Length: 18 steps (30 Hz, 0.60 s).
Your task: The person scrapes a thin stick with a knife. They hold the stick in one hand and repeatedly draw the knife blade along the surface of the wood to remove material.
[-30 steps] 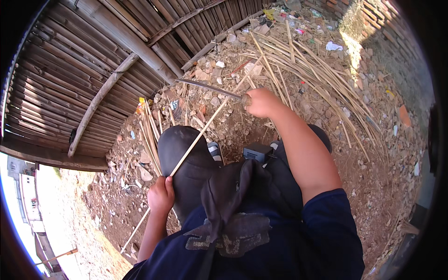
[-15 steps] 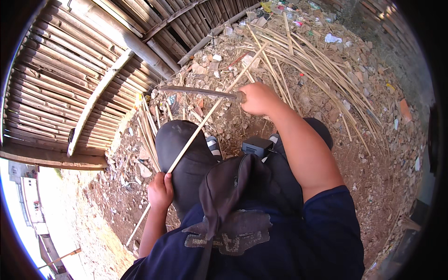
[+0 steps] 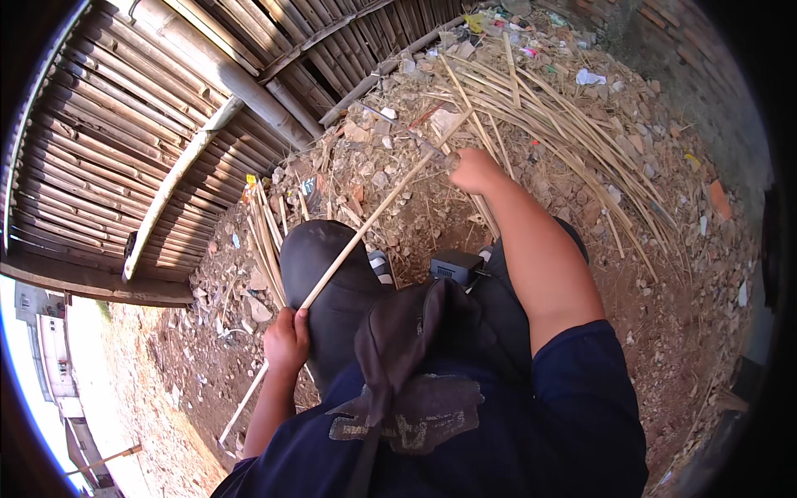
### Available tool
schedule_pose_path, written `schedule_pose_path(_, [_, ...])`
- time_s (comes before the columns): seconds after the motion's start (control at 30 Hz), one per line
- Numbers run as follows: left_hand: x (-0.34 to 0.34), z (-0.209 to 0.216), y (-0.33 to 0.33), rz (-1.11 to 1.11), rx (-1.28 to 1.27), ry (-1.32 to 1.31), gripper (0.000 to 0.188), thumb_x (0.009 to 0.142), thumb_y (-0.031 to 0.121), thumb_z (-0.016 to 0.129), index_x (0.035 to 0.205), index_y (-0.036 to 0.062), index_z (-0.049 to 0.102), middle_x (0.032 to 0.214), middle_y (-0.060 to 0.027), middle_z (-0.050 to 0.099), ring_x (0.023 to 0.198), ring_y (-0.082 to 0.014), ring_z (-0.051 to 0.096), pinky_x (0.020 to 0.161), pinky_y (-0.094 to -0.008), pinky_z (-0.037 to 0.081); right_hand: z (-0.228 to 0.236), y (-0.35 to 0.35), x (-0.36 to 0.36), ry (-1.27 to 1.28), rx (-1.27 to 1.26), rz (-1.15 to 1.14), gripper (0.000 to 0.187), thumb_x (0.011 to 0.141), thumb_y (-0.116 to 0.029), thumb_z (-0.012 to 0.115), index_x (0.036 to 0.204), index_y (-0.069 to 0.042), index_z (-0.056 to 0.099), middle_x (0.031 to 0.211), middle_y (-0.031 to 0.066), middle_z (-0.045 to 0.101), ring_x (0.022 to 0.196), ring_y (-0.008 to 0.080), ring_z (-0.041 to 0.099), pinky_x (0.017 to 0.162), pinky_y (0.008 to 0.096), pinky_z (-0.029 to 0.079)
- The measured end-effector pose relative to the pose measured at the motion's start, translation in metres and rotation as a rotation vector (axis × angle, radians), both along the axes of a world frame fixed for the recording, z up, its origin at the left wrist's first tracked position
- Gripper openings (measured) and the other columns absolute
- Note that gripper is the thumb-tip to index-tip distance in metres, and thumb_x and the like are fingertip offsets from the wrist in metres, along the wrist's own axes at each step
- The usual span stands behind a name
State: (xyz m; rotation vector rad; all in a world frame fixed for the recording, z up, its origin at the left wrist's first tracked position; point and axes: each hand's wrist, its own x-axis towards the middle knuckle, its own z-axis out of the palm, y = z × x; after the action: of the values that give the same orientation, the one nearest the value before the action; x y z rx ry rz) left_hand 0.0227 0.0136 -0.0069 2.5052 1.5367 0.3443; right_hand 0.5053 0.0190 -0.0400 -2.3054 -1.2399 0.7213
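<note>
My left hand (image 3: 286, 339) is closed round a long pale bamboo strip (image 3: 349, 247) beside my left knee. The strip slants from the lower left, across my thigh, up to the far middle. My right hand (image 3: 479, 172) grips the handle of a long-bladed knife (image 3: 405, 133). Its narrow blade points to the far left and meets or crosses the strip near the strip's far end; whether the edge is cutting in, I cannot tell.
A heap of long bamboo strips (image 3: 573, 124) lies on the rubble ground at the far right. More strips (image 3: 266, 241) lean beside my left knee. Between my feet is a small dark box (image 3: 457, 266). A bamboo-slat wall (image 3: 116, 158) stands at left, a brick wall (image 3: 689, 50) at far right.
My right hand has moved a little away and to the right with the knife. The blade has swung from nearly level to slanting up toward the far left. My left hand stays put.
</note>
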Motion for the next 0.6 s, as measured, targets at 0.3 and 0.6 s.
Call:
schedule_pose_path(0.3, [-0.011,-0.007,-0.001,0.004,0.059,0.002,0.037,0.102,0.034,0.056,0.080,0.0055,0.055,0.067,-0.0219,0.062,0.063,-0.0472,0.061,0.058,-0.0567,0.046,0.054,-0.011,-0.055,-0.154,0.131,0.190,0.031,0.077,-0.016,0.065,0.105,-0.004,0.070,0.103,0.0234,0.071,0.100,0.0392,0.069,0.087,0.0469,0.055])
schedule_pose_path(0.6, [-0.007,0.009,0.003,-0.020,0.001,0.019,0.034,0.102,0.032,0.058,0.082,0.0042,0.057,0.070,-0.0226,0.063,0.067,-0.0467,0.062,0.061,-0.0560,0.046,0.017,0.002,-0.014,-0.063,0.080,0.030,0.038,0.077,-0.019,0.064,0.113,-0.007,0.070,0.107,0.0210,0.071,0.101,0.0383,0.068,0.089,0.0451,0.055])
